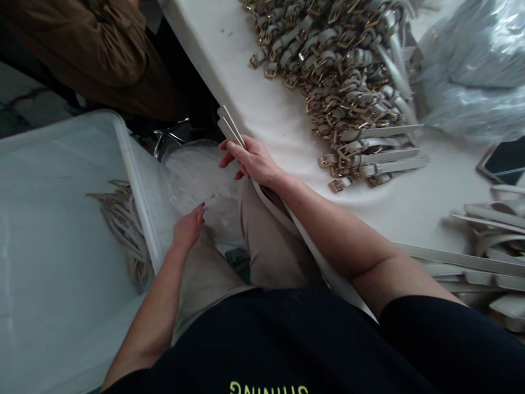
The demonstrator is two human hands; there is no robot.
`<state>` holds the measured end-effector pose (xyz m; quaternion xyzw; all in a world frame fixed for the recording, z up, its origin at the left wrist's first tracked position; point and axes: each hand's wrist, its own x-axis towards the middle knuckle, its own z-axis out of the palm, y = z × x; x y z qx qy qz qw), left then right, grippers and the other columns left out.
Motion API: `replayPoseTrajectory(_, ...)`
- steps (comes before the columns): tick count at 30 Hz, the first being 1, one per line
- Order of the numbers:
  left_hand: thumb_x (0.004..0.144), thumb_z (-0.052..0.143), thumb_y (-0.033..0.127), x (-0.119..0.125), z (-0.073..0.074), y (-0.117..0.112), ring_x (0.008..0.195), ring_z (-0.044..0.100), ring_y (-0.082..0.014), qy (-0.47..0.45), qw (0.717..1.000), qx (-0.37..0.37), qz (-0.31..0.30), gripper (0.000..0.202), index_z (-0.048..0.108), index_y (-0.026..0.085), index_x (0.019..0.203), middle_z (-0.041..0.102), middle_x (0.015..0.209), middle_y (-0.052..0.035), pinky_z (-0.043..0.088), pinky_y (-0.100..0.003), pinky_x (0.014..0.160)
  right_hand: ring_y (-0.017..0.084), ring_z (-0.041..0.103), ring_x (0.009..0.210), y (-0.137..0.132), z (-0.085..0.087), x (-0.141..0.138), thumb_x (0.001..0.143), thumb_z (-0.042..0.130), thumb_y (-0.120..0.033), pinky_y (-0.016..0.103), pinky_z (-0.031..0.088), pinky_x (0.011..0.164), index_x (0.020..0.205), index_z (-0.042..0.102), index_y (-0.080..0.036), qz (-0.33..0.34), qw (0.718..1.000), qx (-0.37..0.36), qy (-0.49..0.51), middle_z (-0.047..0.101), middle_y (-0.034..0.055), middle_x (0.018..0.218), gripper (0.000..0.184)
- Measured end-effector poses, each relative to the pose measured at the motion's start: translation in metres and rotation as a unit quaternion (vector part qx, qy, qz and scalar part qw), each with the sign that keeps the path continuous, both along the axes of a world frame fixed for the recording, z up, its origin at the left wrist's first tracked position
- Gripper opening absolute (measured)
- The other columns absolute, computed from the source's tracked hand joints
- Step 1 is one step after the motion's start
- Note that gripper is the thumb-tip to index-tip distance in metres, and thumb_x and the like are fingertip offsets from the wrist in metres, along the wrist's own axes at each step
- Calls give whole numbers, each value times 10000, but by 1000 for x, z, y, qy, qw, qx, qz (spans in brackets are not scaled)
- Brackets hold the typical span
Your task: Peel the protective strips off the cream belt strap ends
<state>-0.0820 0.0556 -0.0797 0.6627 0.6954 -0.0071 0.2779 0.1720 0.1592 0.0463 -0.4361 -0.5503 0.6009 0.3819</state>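
Note:
My right hand [255, 160] is closed around pale belt straps [231, 127], pinching them near their rounded ends. Two ends stick out past my thumb, and a long pale length hangs back from the hand beside my right forearm and thigh. Low over my left thigh, my left hand [188, 225] is loosely bent, with nothing visible in it; its palm side is hidden. Beyond it lies a clear plastic bag [197, 169] with pale contents I cannot make out. On the white-covered table [369, 213] lies a pile of belts [340, 71] with gold-coloured buckles.
At the left stands a large white bin [53, 219] with a bundle of thin straps [127, 230] inside. More belts [488, 268] lie at the table's near right. Plastic wrapping [476, 71] sits at the far right. A person in a brown sleeve [94, 49] is at the upper left.

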Motion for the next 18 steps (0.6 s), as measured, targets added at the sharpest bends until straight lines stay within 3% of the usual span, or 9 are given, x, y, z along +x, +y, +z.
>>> replayPoseTrajectory(4, 986, 433, 346, -10, 27, -4, 913, 719, -263, -13, 993, 106, 45, 385, 757, 180, 1112, 779, 1011, -113, 505, -350, 844, 86, 602, 617, 0, 3, -2, 1043, 497, -363, 141, 512, 498, 1058, 582, -147, -4, 1000, -13, -4, 712, 21, 805, 233)
replayPoseTrajectory(8, 884, 574, 394, -11, 58, -6, 767, 711, -222, -119, 959, 209, 152, 259, 729, 194, 830, 748, 799, -55, 531, -325, 781, 79, 560, 570, 0, 7, -4, 1031, 508, -273, 143, 503, 477, 1009, 584, -148, -7, 999, -28, -18, 709, 12, 771, 148)
replayPoseTrajectory(13, 734, 717, 367, -4, 93, -1, 660, 688, -180, -227, 895, 307, 233, 196, 655, 196, 808, 682, 679, 5, 547, -288, 681, 84, 537, 533, -1, 12, -5, 1012, 524, -208, 163, 505, 455, 944, 586, -147, -14, 999, -38, -29, 718, 20, 745, 110)
replayPoseTrajectory(18, 695, 748, 347, 2, 105, 5, 591, 680, -159, -291, 869, 309, 253, 243, 584, 206, 806, 650, 649, 36, 546, -261, 616, 82, 554, 495, -13, 16, -11, 980, 570, -145, 145, 480, 419, 898, 610, -138, 44, 997, -70, -12, 673, -10, 612, 92)
